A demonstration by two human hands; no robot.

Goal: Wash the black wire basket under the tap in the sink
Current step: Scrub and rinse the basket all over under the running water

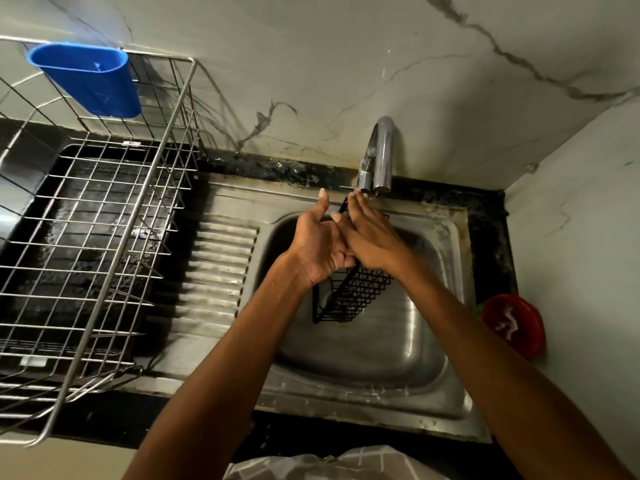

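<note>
Observation, sink station. The black wire basket (349, 296) is held tilted on edge over the stainless steel sink (398, 341), its lower end hanging above the basin floor and its upper end reaching up toward the chrome tap (379, 157). Mesh side faces right; the open frame side faces left.

Left hand (320, 244): palm turned up and toward the basket, lower fingers curled in around the basket's rim near its middle, thumb and forefinger extended upward. Reads as grasping the basket.

Right hand (369, 233): laid flat over the upper part of the basket, fingers straight and together, tips just below the tap's spout. Pressing or rubbing on the wire, not clenched around it. The two hands touch each other where they meet at the basket.

Water flow from the tap: cannot tell; small bright specks sit at the spout near the fingertips.

Surroundings: ribbed drainboard (214, 271) to the left of the basin. Further left, a large steel wire dish rack (104, 237) on the dark counter, with a blue plastic cutlery holder (86, 77) hooked on its back rail. A red bowl (516, 323) sits on the counter right of the sink, against the marbled wall (346, 64).
</note>
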